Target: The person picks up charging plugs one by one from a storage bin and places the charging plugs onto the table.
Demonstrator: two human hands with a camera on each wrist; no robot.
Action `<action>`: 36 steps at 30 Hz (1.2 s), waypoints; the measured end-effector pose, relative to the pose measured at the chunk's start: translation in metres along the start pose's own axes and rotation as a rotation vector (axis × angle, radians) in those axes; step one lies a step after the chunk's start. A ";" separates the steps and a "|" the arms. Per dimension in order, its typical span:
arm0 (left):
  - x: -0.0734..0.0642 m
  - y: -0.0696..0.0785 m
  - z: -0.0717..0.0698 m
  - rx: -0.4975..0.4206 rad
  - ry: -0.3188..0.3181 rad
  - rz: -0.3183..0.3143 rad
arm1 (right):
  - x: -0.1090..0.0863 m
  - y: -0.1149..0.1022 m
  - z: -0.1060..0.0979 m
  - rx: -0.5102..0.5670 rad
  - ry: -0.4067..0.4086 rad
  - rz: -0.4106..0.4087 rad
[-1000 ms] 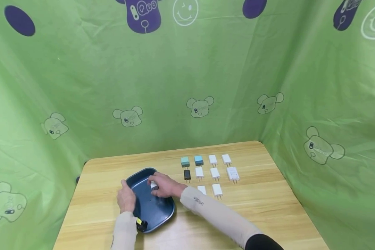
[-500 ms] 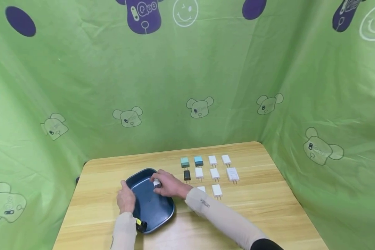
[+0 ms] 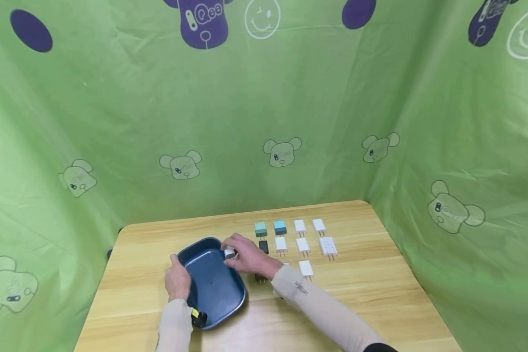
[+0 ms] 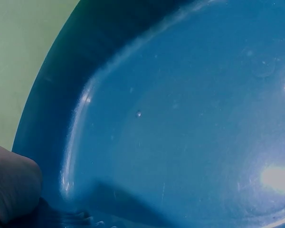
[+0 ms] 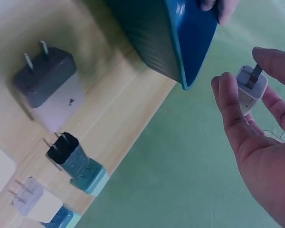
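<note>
My left hand (image 3: 178, 279) grips the left rim of a dark blue, rounded rectangular tray (image 3: 217, 293). The left wrist view is filled by the tray's smooth inside (image 4: 137, 142), with part of the hand (image 4: 14, 185) over its edge at lower left. At the tray's upper right rim, my right hand (image 3: 248, 255) pinches a small white charger plug (image 3: 230, 252) between thumb and fingers. Seen from the right wrist, that plug (image 5: 251, 88) has a grey face and metal prongs that point up toward the thumb.
Right of the tray, charger plugs lie in rows on the wooden table (image 3: 356, 293): green (image 3: 260, 228), blue (image 3: 279, 227), black (image 3: 263, 246) and several white ones (image 3: 302, 244). A grey-and-white plug (image 5: 50, 88) sits under the right forearm. Green curtain (image 3: 229, 107) surrounds the table.
My right hand has moved right with the charger plug, from over the tray's inside to its right rim. A dark-ended plug now shows below that wrist. The left hand and tray stay put.
</note>
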State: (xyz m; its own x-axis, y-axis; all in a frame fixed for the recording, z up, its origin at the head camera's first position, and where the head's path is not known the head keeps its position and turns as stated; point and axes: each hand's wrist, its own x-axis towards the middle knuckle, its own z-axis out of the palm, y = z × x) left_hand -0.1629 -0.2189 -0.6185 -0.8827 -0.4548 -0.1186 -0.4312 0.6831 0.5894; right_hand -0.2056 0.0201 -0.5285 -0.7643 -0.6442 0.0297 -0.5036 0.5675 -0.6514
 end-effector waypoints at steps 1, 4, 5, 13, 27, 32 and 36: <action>0.000 0.000 0.000 0.002 0.003 0.000 | -0.001 0.001 0.000 0.001 0.002 -0.006; -0.001 0.001 -0.001 0.001 0.004 -0.001 | -0.005 0.005 -0.002 0.007 0.017 -0.026; -0.001 0.001 -0.001 0.001 0.003 -0.001 | -0.006 0.006 -0.002 0.008 0.024 -0.031; -0.002 0.001 -0.002 -0.002 -0.017 -0.001 | -0.016 0.012 -0.008 0.076 0.039 0.010; -0.001 0.001 -0.001 -0.002 -0.015 -0.009 | -0.030 0.029 -0.018 0.064 0.139 0.019; -0.002 0.001 0.000 -0.017 -0.032 -0.024 | -0.035 0.035 -0.021 0.069 0.149 0.033; -0.001 0.000 0.000 -0.024 -0.035 -0.028 | -0.038 0.041 -0.026 0.054 0.175 0.053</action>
State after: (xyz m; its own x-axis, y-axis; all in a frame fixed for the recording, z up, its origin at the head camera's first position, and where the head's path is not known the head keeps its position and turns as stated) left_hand -0.1625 -0.2182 -0.6187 -0.8765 -0.4531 -0.1625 -0.4513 0.6563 0.6047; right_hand -0.2078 0.0807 -0.5367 -0.8499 -0.5126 0.1221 -0.4418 0.5669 -0.6953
